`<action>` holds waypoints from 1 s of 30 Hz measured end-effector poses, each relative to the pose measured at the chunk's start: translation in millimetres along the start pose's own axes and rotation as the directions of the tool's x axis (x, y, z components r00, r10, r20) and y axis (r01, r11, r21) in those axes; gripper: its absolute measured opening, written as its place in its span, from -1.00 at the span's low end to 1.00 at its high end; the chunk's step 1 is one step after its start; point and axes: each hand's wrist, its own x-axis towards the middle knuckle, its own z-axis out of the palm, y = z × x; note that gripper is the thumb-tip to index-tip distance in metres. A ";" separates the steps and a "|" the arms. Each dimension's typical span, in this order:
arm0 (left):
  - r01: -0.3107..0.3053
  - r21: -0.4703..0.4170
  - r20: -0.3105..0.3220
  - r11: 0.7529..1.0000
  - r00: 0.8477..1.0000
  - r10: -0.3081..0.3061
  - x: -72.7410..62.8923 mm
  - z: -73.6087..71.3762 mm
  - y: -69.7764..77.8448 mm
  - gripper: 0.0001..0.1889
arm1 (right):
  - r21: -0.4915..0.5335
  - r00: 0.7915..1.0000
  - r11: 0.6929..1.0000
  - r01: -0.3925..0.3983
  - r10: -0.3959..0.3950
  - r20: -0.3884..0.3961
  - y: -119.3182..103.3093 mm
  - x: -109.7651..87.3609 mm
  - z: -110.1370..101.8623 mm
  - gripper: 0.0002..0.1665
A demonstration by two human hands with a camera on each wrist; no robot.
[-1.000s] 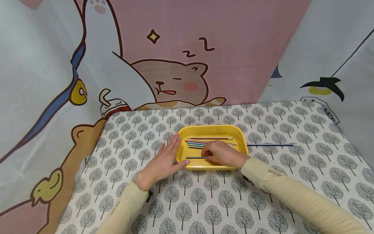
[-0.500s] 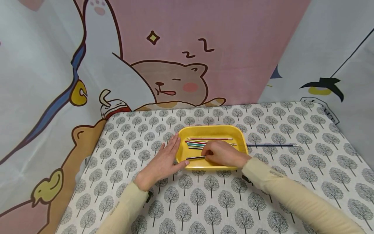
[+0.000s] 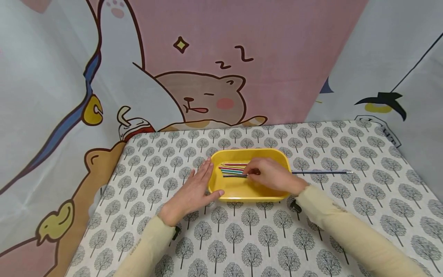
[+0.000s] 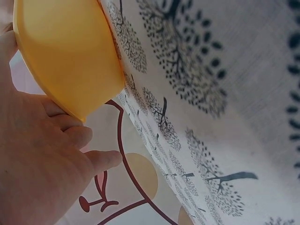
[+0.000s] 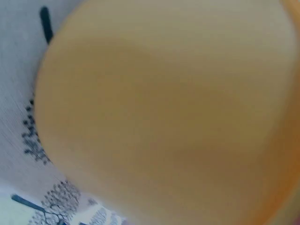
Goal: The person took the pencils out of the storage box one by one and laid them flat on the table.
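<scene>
A slim row of pencils (image 3: 231, 171) is seen in the yellow tray (image 3: 226, 190), laid flat and almost parallel on its floor, left ends towards the tray's left wall. Red, teal, white and dark stripes are packed close together; a red pencil (image 3: 235, 164) is set at the far side, and a dark pencil (image 3: 234, 176) is placed at the near edge of the row. Right over the row's right part, the right hand (image 3: 271, 175) is held low inside the tray, its fingers bent and the thumb tucked close beneath. The dark pencil's right end is met by those fingertips, and the rest is left showing out to the left of them. Whether anything is pinched there cannot be told: the contact is covered by the hand, and in the right wrist view only blurred yellow tray and some cloth are shown.

Over at the left end, the tray's rim is touched by the left hand (image 3: 192, 192), fingers stretched out, thumb spread to the near corner. Outside, past the right wall, a navy pencil (image 3: 322, 172) is seen lying on the tree-print cloth (image 3: 242, 234). Behind, a cartoon backdrop (image 3: 277, 46) is hung.
</scene>
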 end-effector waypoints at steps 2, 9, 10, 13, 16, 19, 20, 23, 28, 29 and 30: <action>0.000 0.000 -0.002 1.000 1.000 0.000 0.0 0.5 -0.2 0.04 | 0.013 1.000 1.000 0.009 -0.009 -0.015 -0.7 -1.6 -4.3 -0.79; 0.003 0.004 -0.005 1.000 1.000 -0.003 0.2 1.5 -1.0 0.05 | 0.017 0.995 0.999 0.048 -0.046 -0.091 -5.5 -8.7 -14.8 -0.81; 0.005 0.003 -0.005 1.000 1.000 -0.005 0.2 1.5 -1.0 0.05 | 0.017 0.993 0.998 0.056 -0.054 -0.102 -6.1 -9.7 -16.0 -0.81; 0.007 -0.001 -0.005 1.000 1.000 -0.007 0.2 1.8 -1.2 0.06 | 0.017 0.988 0.996 0.084 -0.081 -0.128 -7.3 -12.1 -19.4 -0.80; 0.009 -0.003 -0.006 1.000 1.000 -0.009 0.1 2.2 -1.4 0.05 | 0.025 0.986 0.995 0.096 -0.092 -0.143 -8.6 -14.3 -22.2 -0.80; 0.010 -0.003 -0.007 1.000 1.000 -0.010 0.1 2.3 -1.3 0.06 | 0.027 0.983 0.995 0.100 -0.095 -0.156 -10.3 -17.0 -25.8 -0.79; 0.010 -0.004 -0.007 1.000 1.000 -0.010 0.1 2.2 -1.2 0.06 | 0.024 0.983 0.995 0.098 -0.093 -0.160 -10.7 -18.1 -27.0 -0.79; 0.012 -0.006 -0.006 1.000 1.000 -0.012 0.0 1.9 -0.9 0.06 | 0.020 0.983 0.996 0.084 -0.079 -0.167 -12.2 -21.9 -31.8 -0.78; 0.006 -0.005 -0.009 1.000 1.000 -0.006 0.1 1.4 -0.6 0.06 | 0.027 0.982 0.998 0.065 -0.060 -0.177 -12.9 -30.2 -40.1 -0.77; 0.005 -0.004 -0.009 1.000 1.000 -0.005 0.1 1.3 -0.6 0.05 | 0.026 0.981 0.997 0.069 -0.063 -0.181 -12.5 -32.1 -41.5 -0.76; 0.005 -0.004 -0.009 1.000 1.000 -0.005 0.1 1.2 -0.5 0.05 | 0.026 0.981 0.997 0.071 -0.065 -0.184 -11.8 -33.9 -42.6 -0.76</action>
